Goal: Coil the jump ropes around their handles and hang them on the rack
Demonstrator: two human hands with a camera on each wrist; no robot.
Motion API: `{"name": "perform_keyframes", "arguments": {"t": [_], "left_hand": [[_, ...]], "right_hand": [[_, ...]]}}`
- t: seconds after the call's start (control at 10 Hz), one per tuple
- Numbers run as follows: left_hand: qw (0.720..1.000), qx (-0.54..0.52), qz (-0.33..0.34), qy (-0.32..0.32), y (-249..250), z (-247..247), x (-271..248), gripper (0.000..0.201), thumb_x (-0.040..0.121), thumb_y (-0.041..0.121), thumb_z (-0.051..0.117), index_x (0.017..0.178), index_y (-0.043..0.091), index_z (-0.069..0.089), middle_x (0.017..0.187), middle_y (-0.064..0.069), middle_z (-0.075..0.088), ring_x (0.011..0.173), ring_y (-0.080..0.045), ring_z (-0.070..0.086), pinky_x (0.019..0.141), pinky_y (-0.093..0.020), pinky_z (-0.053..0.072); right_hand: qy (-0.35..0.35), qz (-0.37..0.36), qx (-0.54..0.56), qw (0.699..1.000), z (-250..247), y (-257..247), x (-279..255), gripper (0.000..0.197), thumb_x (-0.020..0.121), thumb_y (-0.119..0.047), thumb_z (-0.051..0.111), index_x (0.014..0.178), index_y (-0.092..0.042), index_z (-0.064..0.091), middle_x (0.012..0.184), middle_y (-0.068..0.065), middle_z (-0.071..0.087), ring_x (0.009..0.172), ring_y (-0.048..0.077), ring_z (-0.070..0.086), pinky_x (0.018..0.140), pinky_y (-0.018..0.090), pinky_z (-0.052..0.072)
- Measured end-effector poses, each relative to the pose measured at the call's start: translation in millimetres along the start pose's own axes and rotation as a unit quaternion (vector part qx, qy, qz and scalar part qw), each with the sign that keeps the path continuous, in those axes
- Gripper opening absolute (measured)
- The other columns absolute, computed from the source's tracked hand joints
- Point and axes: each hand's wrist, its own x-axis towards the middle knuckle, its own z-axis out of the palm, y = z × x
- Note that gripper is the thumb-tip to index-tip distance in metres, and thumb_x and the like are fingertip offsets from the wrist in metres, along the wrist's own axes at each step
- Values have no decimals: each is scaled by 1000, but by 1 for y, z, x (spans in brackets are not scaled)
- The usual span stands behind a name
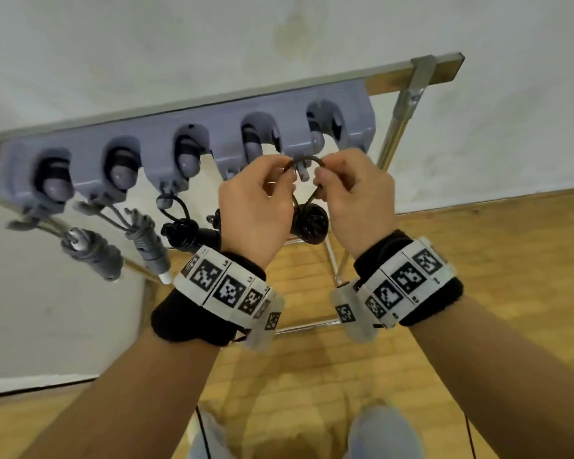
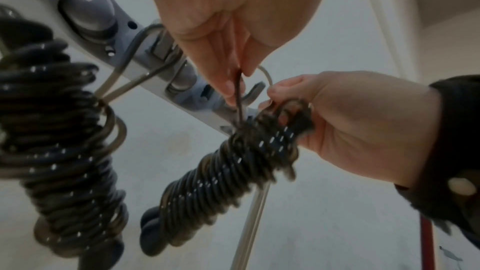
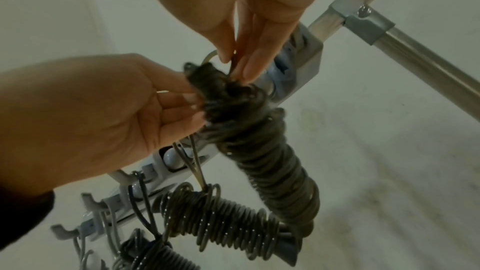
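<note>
A black jump rope [image 1: 310,223], coiled tightly round its handles, hangs between my two hands under the grey rack [image 1: 186,127]. Its free loop [image 1: 307,159] arches over a small grey hook [image 1: 303,170] on the rack's lower edge. My left hand [image 1: 287,175] pinches the loop's left side, and my right hand [image 1: 322,175] pinches its right side. In the left wrist view the left hand [image 2: 233,87] pinches the strand above the coil [image 2: 228,171]. In the right wrist view the right hand [image 3: 233,65] pinches the loop above the coil [image 3: 272,161].
Left of my hands, another coiled black rope [image 1: 186,233] and two grey ones [image 1: 146,240] [image 1: 93,253] hang from hooks. The rack sits on a metal frame with a post [image 1: 395,127] at the right. Behind is a white wall, below a wooden floor [image 1: 478,260].
</note>
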Motion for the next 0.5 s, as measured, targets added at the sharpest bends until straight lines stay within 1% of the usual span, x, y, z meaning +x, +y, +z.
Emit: {"name": "perform_keyframes", "arguments": {"t": [0.1, 0.2, 0.3, 0.4, 0.5], "left_hand": [[994, 96, -44, -41, 10, -4, 9, 6, 88, 22, 63, 88, 22, 69, 75, 12, 67, 76, -7, 65, 74, -31, 54], [968, 216, -60, -115, 18, -3, 18, 15, 91, 23, 58, 93, 16, 71, 88, 2, 72, 88, -18, 65, 82, -31, 49], [938, 283, -71, -184, 26, -6, 24, 20, 93, 23, 54, 95, 14, 72, 93, -3, 73, 92, -24, 64, 81, -32, 47], [918, 316, -65, -229, 38, -14, 24, 23, 95, 25, 52, 85, 11, 68, 82, -3, 68, 85, -23, 64, 67, -29, 44], [914, 344, -19, -216, 58, -29, 38, 24, 96, 28, 49, 83, 14, 64, 78, -1, 64, 77, -21, 62, 60, -28, 41]], "right_hand": [[-18, 28, -40, 999, 5, 1, 10, 9, 86, -17, 55, 82, -25, 54, 71, -13, 61, 70, 4, 60, 64, 14, 49], [-55, 110, -57, 991, 7, 2, 12, 9, 86, -15, 58, 79, -19, 56, 74, -4, 65, 72, 14, 63, 71, 33, 54], [-97, 147, -75, 981, 5, -3, 14, 5, 87, -16, 59, 84, -14, 62, 81, 2, 69, 78, 21, 64, 77, 42, 53], [-99, 104, -147, 979, -2, -18, 14, 17, 90, -18, 52, 93, -15, 69, 84, 1, 70, 79, 19, 65, 76, 31, 52], [-41, 29, -182, 982, -11, -41, 19, 21, 90, -20, 49, 93, -16, 70, 82, 2, 71, 72, 19, 64, 68, 29, 52]]}}
